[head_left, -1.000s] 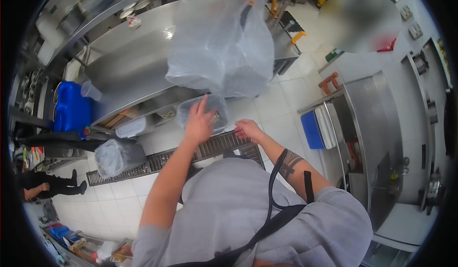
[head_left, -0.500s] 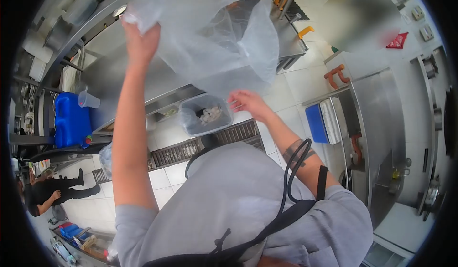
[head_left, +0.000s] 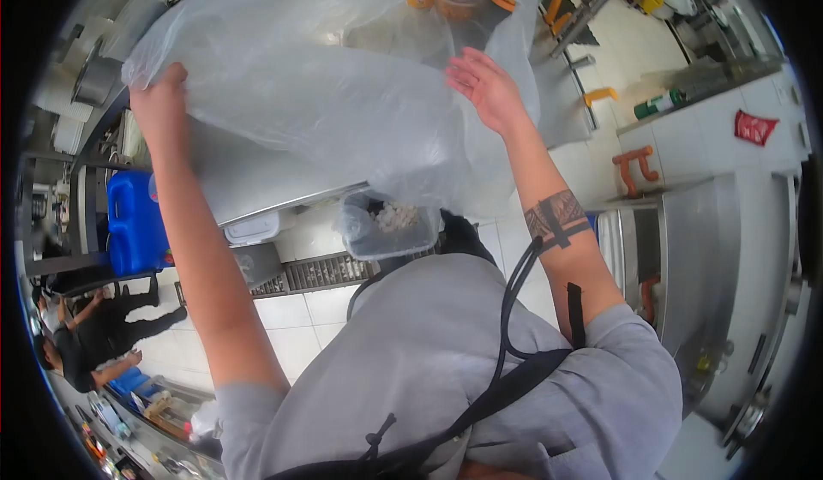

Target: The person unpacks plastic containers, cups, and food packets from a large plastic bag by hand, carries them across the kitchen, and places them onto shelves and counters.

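Note:
A large translucent plastic bag (head_left: 317, 94) billows in front of me, spread wide above a steel worktable (head_left: 231, 167). My left hand (head_left: 161, 107) is closed around a bunched corner of it at the upper left. On the other side my right hand (head_left: 487, 90) is raised with fingers stretched out, gripping nothing, near the bag's right part; whether it touches the plastic I cannot tell. Below the bag, a clear lined bin (head_left: 390, 244) on the floor holds pale lumps (head_left: 394, 216). Orange-topped items show through the bag at the top.
To the left stands a blue jerrycan (head_left: 133, 223). A white-lidded container (head_left: 251, 229) lies under the table's edge, above a floor drain grate (head_left: 321, 273). Two people in dark clothes (head_left: 94, 339) are at the far left. A steel counter (head_left: 699, 257) runs along the right.
The bag has spread out wider and lower over the table. My left hand has moved left and down with its corner, while my right hand has risen up toward the bag.

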{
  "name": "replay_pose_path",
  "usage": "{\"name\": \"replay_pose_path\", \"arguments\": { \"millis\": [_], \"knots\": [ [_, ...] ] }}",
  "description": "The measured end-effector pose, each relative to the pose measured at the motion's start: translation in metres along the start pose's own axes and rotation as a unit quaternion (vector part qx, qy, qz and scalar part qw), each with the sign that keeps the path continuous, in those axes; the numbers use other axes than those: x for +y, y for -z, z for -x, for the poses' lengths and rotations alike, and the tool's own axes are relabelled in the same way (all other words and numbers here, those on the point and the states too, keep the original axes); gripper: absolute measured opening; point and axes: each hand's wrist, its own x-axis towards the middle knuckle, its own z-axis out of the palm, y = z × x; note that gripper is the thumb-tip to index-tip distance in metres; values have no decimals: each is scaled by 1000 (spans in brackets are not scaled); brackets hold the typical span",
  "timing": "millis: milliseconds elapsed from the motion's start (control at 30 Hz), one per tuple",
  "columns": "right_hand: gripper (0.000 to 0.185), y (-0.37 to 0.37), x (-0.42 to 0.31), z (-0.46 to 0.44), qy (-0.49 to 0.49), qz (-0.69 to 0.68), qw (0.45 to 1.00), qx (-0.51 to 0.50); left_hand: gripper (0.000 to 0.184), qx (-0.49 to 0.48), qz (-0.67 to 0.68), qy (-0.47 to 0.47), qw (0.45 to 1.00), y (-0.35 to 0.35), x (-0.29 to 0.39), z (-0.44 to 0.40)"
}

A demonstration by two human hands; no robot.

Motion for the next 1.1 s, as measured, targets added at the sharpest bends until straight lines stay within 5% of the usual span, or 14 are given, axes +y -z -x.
{"name": "replay_pose_path", "arguments": {
  "millis": [100,367,533,833,1100],
  "knots": [
    [49,21,-2,-63,-33,-9,999,41,32,14,24,70,997,-2,-6,-8],
    [45,91,16,-242,-167,-56,973,151,22,50,-37,55,997,-22,50,23],
    [38,88,10,-287,-35,-3,979,202,18,54,-95,72,991,-11,65,44],
    [28,85,7,-291,-34,-86,986,138,15,65,-154,115,979,-8,81,64],
    [19,93,17,-212,-130,-135,974,129,17,50,-129,79,987,-18,88,55]
  ]
}}
